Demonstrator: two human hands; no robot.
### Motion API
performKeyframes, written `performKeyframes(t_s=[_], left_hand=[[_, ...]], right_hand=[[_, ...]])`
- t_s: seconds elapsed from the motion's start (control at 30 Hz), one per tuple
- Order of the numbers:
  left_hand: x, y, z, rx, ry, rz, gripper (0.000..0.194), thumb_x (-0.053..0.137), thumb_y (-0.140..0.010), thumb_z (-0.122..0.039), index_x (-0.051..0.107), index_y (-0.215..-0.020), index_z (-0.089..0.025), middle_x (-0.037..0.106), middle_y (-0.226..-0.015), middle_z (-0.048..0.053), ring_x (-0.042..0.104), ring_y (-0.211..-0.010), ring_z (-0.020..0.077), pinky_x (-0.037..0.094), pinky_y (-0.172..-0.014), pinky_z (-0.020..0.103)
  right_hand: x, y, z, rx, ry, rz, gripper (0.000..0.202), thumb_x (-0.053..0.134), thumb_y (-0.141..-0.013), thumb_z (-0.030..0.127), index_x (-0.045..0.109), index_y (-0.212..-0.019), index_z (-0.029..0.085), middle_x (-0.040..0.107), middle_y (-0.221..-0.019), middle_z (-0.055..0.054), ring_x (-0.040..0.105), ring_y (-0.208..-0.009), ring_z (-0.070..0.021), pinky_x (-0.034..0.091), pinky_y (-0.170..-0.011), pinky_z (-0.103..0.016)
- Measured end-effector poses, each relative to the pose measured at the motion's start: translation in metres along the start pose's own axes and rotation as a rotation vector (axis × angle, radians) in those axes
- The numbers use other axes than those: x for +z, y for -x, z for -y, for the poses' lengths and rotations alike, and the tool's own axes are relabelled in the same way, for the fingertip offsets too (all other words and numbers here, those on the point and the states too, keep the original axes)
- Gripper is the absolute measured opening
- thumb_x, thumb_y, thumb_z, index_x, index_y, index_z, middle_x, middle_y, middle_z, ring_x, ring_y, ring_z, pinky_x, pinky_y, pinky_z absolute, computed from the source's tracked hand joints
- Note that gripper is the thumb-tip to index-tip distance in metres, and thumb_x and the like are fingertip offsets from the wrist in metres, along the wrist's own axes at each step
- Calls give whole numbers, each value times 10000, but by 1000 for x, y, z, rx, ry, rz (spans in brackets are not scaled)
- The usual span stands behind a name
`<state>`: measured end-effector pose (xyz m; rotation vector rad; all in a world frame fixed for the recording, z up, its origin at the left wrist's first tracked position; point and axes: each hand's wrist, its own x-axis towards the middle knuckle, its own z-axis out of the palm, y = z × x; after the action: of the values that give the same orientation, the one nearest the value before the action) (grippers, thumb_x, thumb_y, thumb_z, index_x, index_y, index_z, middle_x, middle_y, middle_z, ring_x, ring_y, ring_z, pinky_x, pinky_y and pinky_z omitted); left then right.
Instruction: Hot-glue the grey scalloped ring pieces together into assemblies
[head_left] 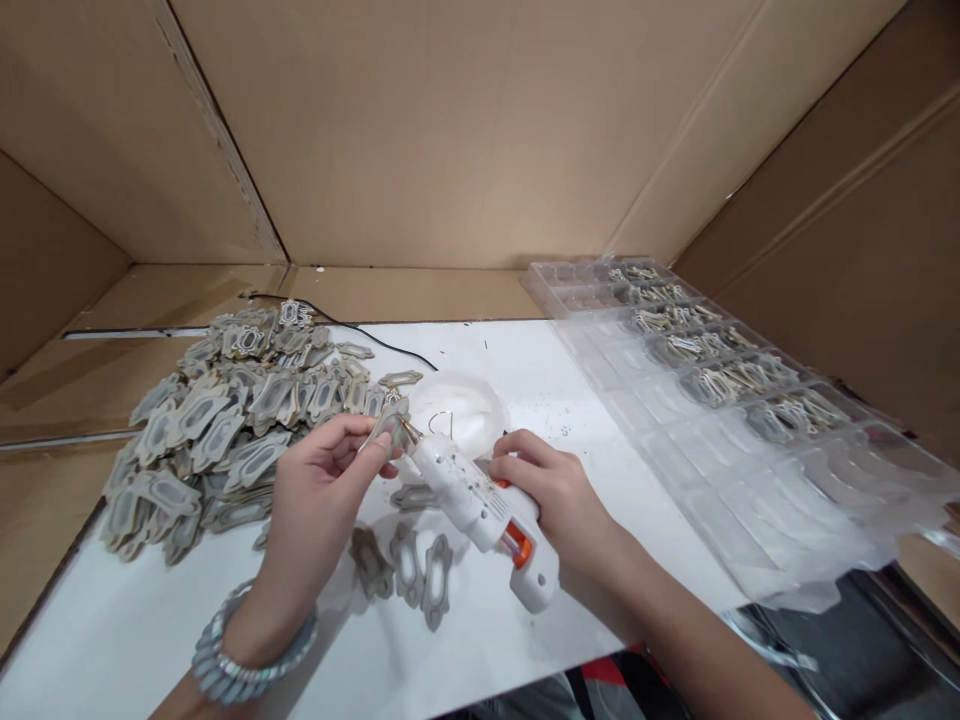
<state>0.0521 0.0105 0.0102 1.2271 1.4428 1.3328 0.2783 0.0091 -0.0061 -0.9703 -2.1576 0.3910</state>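
Note:
Between the thumb and fingers of my left hand [330, 480] is a grey oblong frame piece [386, 420]. The metal nozzle of a white glue gun [469, 490] with orange parts points at this piece, touching or very near it. My right hand [551, 490] is wrapped round the gun's handle, its fingers at the orange trigger. Under the gun lies a round whitish dish [487, 405] with a thin bent wire on it. Several loose grey frame pieces [436, 580] rest on the white table below the gun. A beaded bracelet circles my left wrist.
A large heap of grey frame pieces [217, 420] covers the table's left side. Clear compartment trays [637, 400], some holding small metal-looking parts, stand along the right. A black cable [360, 328] runs behind the heap. Cardboard walls [465, 130] enclose the back and sides.

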Motion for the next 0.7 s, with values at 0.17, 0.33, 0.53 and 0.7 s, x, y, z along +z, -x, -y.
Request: performKeyframes(t_s=[0.17, 0.33, 0.53, 0.7], left_hand=[[-2, 1, -1, -12, -5, 0, 187, 737, -755, -390, 695, -778, -209, 684, -666, -15, 631, -587, 147, 532, -589, 246], [-1, 1, 0, -14, 2, -2, 173, 740, -755, -384, 702, -781, -217, 685, -664, -24, 627, -585, 137, 521, -586, 233], [-1, 1, 0, 1, -8, -3, 166, 739, -769, -382, 704, -784, -220, 693, -680, -25, 629, -594, 131, 520, -591, 221], [-2, 1, -2, 11, -15, -14, 168, 738, -751, -379, 701, -786, -219, 697, -671, -20, 633, -580, 140, 530, -575, 229]], right_hand=[[-1, 1, 1, 39, -25, 27, 190, 535, -768, 72, 672, -834, 185, 657, -899, -61, 623, -643, -131, 484, -573, -233], [-2, 0, 2, 53, -37, 27, 183, 537, -765, 70, 668, -820, 186, 652, -886, -53, 616, -648, -131, 483, -576, -232], [-3, -1, 3, 71, -79, 38, 153, 543, -781, 84, 659, -801, 181, 633, -871, -52, 618, -660, -135, 488, -587, -234], [-2, 0, 2, 111, -114, 35, 135, 541, -789, 94, 629, -771, 195, 630, -863, -43, 614, -672, -136, 485, -593, -236]])
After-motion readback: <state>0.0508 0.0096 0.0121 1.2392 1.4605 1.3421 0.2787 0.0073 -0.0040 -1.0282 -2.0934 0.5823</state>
